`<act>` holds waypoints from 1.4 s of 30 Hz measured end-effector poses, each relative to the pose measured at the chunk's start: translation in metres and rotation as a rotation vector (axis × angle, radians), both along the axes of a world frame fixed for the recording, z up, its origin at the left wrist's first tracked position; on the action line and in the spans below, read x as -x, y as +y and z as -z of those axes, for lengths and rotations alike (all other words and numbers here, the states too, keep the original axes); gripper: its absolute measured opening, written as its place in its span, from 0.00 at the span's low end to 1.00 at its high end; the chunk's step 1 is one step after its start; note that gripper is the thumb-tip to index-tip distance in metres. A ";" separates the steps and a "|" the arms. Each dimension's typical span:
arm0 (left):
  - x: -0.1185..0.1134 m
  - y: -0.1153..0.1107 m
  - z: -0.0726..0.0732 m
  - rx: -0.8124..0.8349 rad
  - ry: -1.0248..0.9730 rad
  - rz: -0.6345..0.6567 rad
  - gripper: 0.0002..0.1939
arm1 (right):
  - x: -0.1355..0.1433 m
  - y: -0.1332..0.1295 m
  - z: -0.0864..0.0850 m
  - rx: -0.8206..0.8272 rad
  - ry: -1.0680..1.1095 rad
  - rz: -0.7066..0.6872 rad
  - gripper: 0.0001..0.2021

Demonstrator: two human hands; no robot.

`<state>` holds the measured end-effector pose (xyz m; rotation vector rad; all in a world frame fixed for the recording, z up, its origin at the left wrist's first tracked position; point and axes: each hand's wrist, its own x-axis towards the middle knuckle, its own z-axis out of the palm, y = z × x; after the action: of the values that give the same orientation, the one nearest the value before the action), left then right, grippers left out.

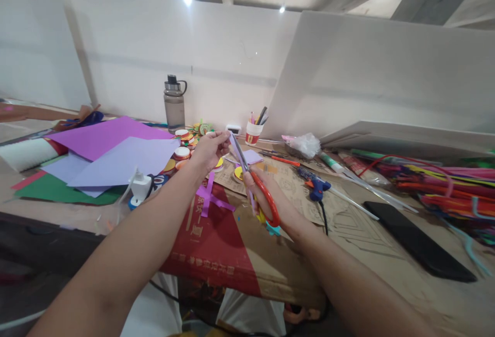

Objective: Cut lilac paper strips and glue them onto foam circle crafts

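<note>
My right hand (263, 190) is wrapped round the red-handled scissors (266, 198), whose blades point up and away. A narrow lilac paper strip (235, 147) runs along the blades, its upper end pinched in the fingers of my left hand (212, 149). Below the hands, several purple paper strips (209, 195) lie crossed on the red and brown cardboard (216, 239). A small piece of lilac paper (251, 156) lies just behind the scissors. Partly hidden under my right hand are a yellow piece and a turquoise piece (273, 229).
Purple, lilac and green paper sheets (127, 159) spread at the left, beside a white plug adapter (141, 185). Behind stand a bottle (175, 105) and a cup of pens (254, 132). A blue glue gun (319, 187), black phone (419, 239) and coloured pipe cleaners (429, 182) lie right.
</note>
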<state>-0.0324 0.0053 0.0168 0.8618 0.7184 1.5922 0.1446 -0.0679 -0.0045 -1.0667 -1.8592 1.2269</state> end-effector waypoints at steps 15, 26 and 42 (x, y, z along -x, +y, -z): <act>0.000 0.000 0.000 0.005 -0.007 0.011 0.08 | 0.002 -0.004 0.001 -0.046 0.035 0.004 0.17; -0.001 -0.002 -0.001 0.002 -0.010 0.016 0.08 | 0.002 -0.002 0.006 0.020 0.070 -0.029 0.17; -0.003 -0.005 -0.002 0.012 0.042 0.049 0.07 | -0.004 0.011 0.010 -0.260 -0.072 0.043 0.14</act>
<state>-0.0294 0.0001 0.0187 0.8997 0.7305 1.5283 0.1487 -0.0574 -0.0141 -1.0118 -1.9757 0.9031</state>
